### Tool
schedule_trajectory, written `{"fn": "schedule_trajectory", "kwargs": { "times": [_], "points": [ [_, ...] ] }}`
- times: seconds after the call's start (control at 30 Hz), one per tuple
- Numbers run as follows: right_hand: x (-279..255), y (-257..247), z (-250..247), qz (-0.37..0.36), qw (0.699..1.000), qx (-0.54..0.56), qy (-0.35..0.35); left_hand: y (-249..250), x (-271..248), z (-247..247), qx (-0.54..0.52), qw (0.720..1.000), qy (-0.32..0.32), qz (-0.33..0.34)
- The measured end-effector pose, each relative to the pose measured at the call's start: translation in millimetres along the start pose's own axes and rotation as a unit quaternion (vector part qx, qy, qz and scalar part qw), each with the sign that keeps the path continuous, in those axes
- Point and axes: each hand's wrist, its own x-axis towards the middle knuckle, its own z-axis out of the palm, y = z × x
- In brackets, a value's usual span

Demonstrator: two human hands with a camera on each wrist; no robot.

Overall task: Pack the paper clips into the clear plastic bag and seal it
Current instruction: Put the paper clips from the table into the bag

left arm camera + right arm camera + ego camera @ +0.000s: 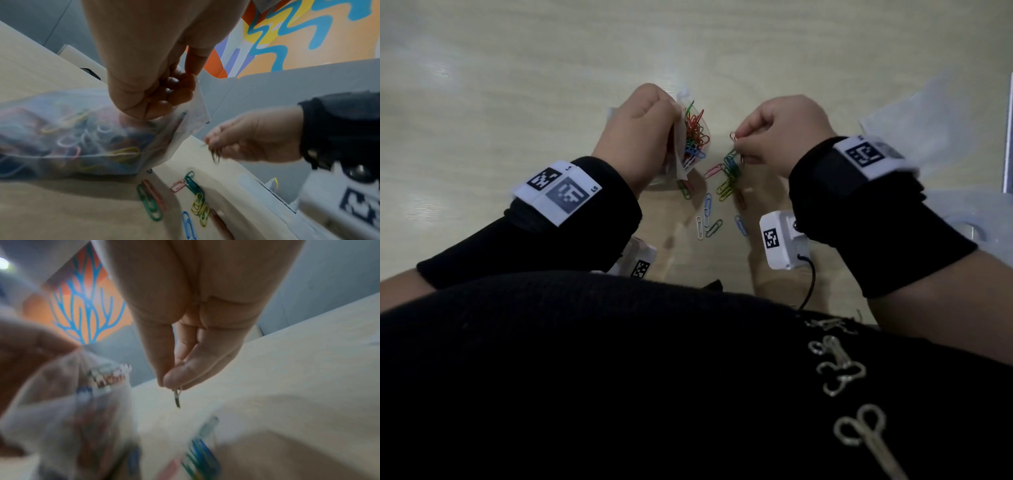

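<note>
My left hand (pixel 635 137) (pixel 162 95) grips the open mouth of the clear plastic bag (pixel 693 135) (pixel 82 134), which holds several coloured paper clips and rests on the table. To its right my right hand (pixel 779 137) (pixel 248 142) (pixel 176 378) pinches a few paper clips (pixel 734 147) (pixel 177 398) between thumb and fingers, just above the table. Loose paper clips (pixel 724 181) (pixel 195 193) in green, pink, yellow, blue and white lie scattered on the wood between and below the two hands.
The pale wooden table (pixel 551 68) stretches away beyond the hands. A crumpled clear bag or sheet (pixel 914 113) lies at the right. A white object (pixel 983 219) sits at the right edge. Grey partition walls (pixel 277 100) border the table.
</note>
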Motion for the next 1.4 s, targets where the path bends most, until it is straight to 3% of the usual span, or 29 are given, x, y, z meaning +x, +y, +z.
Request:
{"fn": "schedule_trajectory", "kwargs": {
  "times": [0.07, 0.17, 0.27, 0.33, 0.43, 0.53, 0.63, 0.7, 0.77, 0.87, 0.93, 1.03, 1.17, 1.3, 1.4],
  "points": [
    [-3.5, -8.8, -8.6, 0.006, 0.994, 0.113, 0.006, -0.6, 0.6, 1.9, 0.006, 1.000, -0.004, -0.001],
    [-11.2, -28.9, -13.1, -0.016, 0.992, 0.127, -0.016, -1.5, 1.4, 4.0, 0.022, 1.000, -0.003, -0.008],
    [-18.2, -47.1, -6.2, -0.075, 0.996, -0.012, -0.044, -0.6, 1.3, 4.2, 0.007, 1.000, -0.001, -0.010],
    [-22.0, -56.6, -1.5, -0.131, 0.979, -0.141, -0.072, -0.2, 2.2, 2.6, -0.004, 1.000, 0.002, -0.012],
    [-23.5, -61.0, 1.7, -0.155, 0.958, -0.210, -0.118, -0.9, 3.6, -0.4, -0.011, 1.000, 0.014, -0.004],
    [-24.5, -53.1, 0.4, -0.147, 0.977, -0.110, -0.108, -0.1, 3.9, -1.6, -0.013, 0.999, 0.035, 0.000],
    [-24.9, -43.3, -9.2, -0.147, 0.988, 0.019, -0.040, 1.1, 5.7, -3.9, -0.012, 0.998, 0.067, 0.006],
    [-19.0, -33.7, -11.8, -0.108, 0.993, 0.035, -0.006, 1.6, 7.9, -6.4, 0.021, 0.996, 0.086, 0.018],
    [-11.3, -21.9, -8.4, -0.033, 0.998, -0.051, -0.009, 0.8, 10.5, -9.0, 0.052, 0.993, 0.103, 0.023],
    [-6.0, -5.8, 7.7, 0.102, 0.965, -0.236, -0.047, -0.5, 12.0, -10.9, 0.036, 0.993, 0.115, 0.009],
    [-9.5, -4.3, 22.8, 0.116, 0.964, -0.235, -0.050, -0.3, 11.1, -10.9, 0.046, 0.992, 0.121, 0.004],
    [-13.9, -6.6, 49.0, 0.005, 0.970, -0.239, -0.044, -0.4, 11.1, -11.9, 0.053, 0.990, 0.129, 0.010],
    [-20.4, -6.6, 75.6, -0.161, 0.922, -0.342, -0.081, 1.8, 13.4, -14.6, 0.068, 0.987, 0.144, 0.009],
    [-24.9, 3.6, 72.9, -0.230, 0.896, -0.369, -0.092, 2.5, 14.1, -18.4, 0.058, 0.988, 0.142, 0.009],
    [-22.6, 6.9, 60.3, -0.243, 0.889, -0.375, -0.096, 1.4, 11.9, -18.4, 0.057, 0.990, 0.132, 0.001]
  ]
}}
